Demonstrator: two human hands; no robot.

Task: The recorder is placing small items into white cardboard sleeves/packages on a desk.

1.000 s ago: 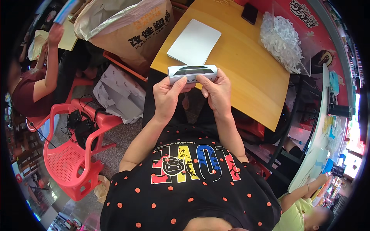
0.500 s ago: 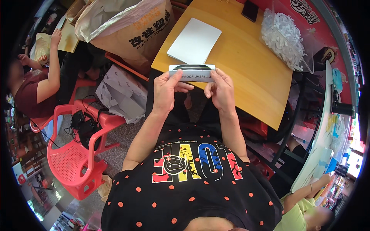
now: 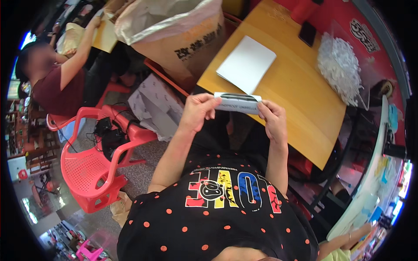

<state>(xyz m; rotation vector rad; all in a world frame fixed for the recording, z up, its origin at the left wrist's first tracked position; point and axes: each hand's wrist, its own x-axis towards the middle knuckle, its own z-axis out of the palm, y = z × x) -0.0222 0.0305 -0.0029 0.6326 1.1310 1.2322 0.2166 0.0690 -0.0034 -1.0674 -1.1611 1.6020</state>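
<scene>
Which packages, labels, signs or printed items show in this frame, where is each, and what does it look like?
Small package: held between left hand and right hand, flat, white with a dark strip.
White sheet stack: on the wooden table, rectangular, plain.
Large sack: left of the table, tan, dark print, pale liner.
Clear bag: far right of the table, holding small white pieces.
Red wall sign: behind the table.

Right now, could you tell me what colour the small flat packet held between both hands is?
The packet is white with a black strip along its top, clearest in the head view.

wooden table (image 3: 300, 91), red plastic chair (image 3: 93, 167), red wall (image 3: 344, 17)
</scene>
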